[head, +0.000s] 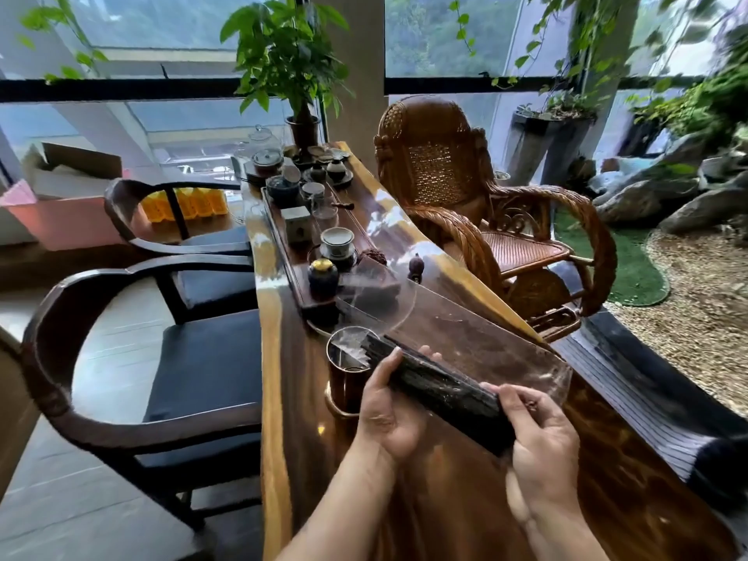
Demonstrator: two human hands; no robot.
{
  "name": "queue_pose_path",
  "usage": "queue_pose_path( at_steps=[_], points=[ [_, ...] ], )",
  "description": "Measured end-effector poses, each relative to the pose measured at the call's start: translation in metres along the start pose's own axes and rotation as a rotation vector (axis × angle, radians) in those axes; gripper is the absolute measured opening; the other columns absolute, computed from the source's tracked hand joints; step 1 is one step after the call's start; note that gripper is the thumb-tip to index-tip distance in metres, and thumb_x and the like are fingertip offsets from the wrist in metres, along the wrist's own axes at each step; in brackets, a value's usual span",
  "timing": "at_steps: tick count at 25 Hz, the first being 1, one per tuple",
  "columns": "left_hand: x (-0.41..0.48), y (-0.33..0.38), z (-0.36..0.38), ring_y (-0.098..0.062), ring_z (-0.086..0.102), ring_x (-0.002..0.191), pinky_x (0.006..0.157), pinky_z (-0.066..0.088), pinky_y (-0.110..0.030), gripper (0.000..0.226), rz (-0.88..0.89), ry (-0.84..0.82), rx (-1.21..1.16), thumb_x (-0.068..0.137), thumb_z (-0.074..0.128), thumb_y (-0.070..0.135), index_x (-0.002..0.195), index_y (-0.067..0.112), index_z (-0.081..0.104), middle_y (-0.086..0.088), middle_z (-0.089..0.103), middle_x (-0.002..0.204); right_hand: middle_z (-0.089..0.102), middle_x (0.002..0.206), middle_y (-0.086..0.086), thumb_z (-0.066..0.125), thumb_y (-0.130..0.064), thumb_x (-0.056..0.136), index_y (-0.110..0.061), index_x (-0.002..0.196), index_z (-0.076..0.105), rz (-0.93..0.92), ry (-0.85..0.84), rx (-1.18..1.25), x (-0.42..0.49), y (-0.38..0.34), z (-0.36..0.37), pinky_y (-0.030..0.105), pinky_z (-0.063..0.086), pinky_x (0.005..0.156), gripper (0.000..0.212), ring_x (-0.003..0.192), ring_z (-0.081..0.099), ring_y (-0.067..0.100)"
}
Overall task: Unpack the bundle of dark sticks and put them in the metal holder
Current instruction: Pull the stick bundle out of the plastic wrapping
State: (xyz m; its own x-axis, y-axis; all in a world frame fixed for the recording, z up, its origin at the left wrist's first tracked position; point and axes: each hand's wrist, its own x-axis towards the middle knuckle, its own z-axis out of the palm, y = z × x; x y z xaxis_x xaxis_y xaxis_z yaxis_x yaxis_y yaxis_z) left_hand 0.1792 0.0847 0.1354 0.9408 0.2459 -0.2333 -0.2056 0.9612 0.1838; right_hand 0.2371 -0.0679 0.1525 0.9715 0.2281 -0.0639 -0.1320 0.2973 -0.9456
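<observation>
The left hand (388, 410) wraps around the bundle of dark sticks (441, 384); the right hand (538, 435) pinches its near end; the far end rests over the metal holder (347, 378).

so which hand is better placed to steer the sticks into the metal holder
Left, probably. The left hand grips the bundle of dark sticks nearer the end over the metal holder; the right hand holds the far end.
</observation>
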Motion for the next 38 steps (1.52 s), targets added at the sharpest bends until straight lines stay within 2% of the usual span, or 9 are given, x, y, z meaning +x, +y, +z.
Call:
queue_pose_path(
  at_steps=[6, 11, 14, 18, 21, 26, 30, 34, 38],
  points=[
    [0.024, 0.0, -0.006, -0.032, 0.072, 0.092, 0.084, 0.059, -0.042, 0.034, 0.012, 0.134, 0.088, 0.089, 0.064, 0.029, 0.11, 0.002, 0.066, -0.019, 0.071, 0.102, 0.08, 0.093, 0.007, 0.07, -0.015, 0.091, -0.017, 0.086, 0.077, -0.106, -0.015, -0.206, 0.029, 0.009, 0.008, 0.023, 0.061, 0.062, 0.009, 0.085, 0.077, 0.018],
    [0.035, 0.005, -0.01, -0.031, 0.07, 0.091, 0.083, 0.058, -0.04, 0.034, -0.015, 0.21, 0.08, 0.09, 0.062, 0.032, 0.108, 0.003, 0.069, -0.017, 0.075, 0.097, 0.08, 0.09, 0.005, 0.069, -0.016, 0.09, -0.019, 0.088, 0.075, -0.142, -0.065, -0.293, 0.046, 0.006, 0.016, 0.021, 0.061, 0.069, 0.007, 0.087, 0.077, 0.02],
    [0.041, 0.006, -0.013, -0.031, 0.067, 0.091, 0.09, 0.05, -0.042, 0.031, 0.0, 0.268, 0.053, 0.087, 0.065, 0.031, 0.101, 0.005, 0.071, -0.017, 0.074, 0.096, 0.08, 0.089, 0.003, 0.07, -0.017, 0.091, -0.021, 0.089, 0.075, -0.157, -0.115, -0.4, 0.052, 0.002, 0.022, 0.033, 0.065, 0.073, 0.006, 0.085, 0.077, 0.019],
    [0.045, 0.003, -0.012, -0.033, 0.064, 0.095, 0.091, 0.05, -0.042, 0.035, 0.007, 0.304, 0.021, 0.086, 0.066, 0.03, 0.111, 0.004, 0.066, -0.02, 0.07, 0.106, 0.079, 0.088, -0.005, 0.071, -0.019, 0.092, -0.025, 0.088, 0.075, -0.22, -0.135, -0.565, 0.059, -0.002, 0.029, 0.043, 0.064, 0.077, 0.008, 0.083, 0.076, 0.012],
    [0.048, 0.002, -0.009, -0.031, 0.068, 0.088, 0.085, 0.053, -0.04, 0.033, 0.025, 0.312, -0.006, 0.086, 0.066, 0.03, 0.107, 0.004, 0.069, -0.018, 0.074, 0.097, 0.078, 0.087, -0.008, 0.071, -0.021, 0.092, -0.028, 0.088, 0.073, -0.256, -0.154, -0.646, 0.066, -0.01, 0.039, 0.042, 0.064, 0.076, 0.008, 0.083, 0.075, 0.01],
    [0.049, 0.004, -0.007, -0.029, 0.069, 0.088, 0.085, 0.053, -0.038, 0.041, 0.062, 0.319, -0.065, 0.089, 0.065, 0.032, 0.118, 0.003, 0.065, -0.019, 0.073, 0.104, 0.072, 0.088, -0.022, 0.072, -0.023, 0.092, -0.029, 0.09, 0.071, -0.394, -0.257, -0.83, 0.07, -0.026, 0.058, 0.024, 0.059, 0.068, 0.007, 0.083, 0.069, -0.003],
    [0.047, 0.008, -0.006, -0.029, 0.075, 0.087, 0.089, 0.053, -0.037, 0.043, 0.069, 0.28, -0.096, 0.088, 0.066, 0.038, 0.112, 0.002, 0.07, -0.02, 0.076, 0.105, 0.075, 0.083, -0.011, 0.07, -0.025, 0.093, -0.026, 0.097, 0.07, -0.393, -0.325, -0.844, 0.071, -0.034, 0.072, 0.035, 0.063, 0.073, 0.005, 0.08, 0.072, 0.002],
    [0.046, 0.01, -0.005, -0.03, 0.075, 0.088, 0.077, 0.06, -0.038, 0.044, 0.072, 0.232, -0.113, 0.091, 0.063, 0.041, 0.111, 0.004, 0.072, -0.02, 0.076, 0.104, 0.076, 0.088, -0.004, 0.069, -0.044, 0.089, -0.027, 0.111, 0.065, -0.321, -0.387, -0.808, 0.072, -0.042, 0.081, 0.049, 0.063, 0.075, 0.028, 0.081, 0.076, 0.012],
    [0.045, 0.011, -0.002, -0.032, 0.077, 0.084, 0.064, 0.062, -0.037, 0.046, 0.084, 0.221, -0.117, 0.094, 0.059, 0.041, 0.119, 0.004, 0.068, -0.022, 0.076, 0.105, 0.074, 0.103, -0.003, 0.066, -0.071, 0.072, -0.034, 0.124, 0.057, -0.221, -0.401, -0.748, 0.068, -0.044, 0.073, 0.048, 0.063, 0.081, 0.064, 0.094, 0.075, 0.016]
  ],
)
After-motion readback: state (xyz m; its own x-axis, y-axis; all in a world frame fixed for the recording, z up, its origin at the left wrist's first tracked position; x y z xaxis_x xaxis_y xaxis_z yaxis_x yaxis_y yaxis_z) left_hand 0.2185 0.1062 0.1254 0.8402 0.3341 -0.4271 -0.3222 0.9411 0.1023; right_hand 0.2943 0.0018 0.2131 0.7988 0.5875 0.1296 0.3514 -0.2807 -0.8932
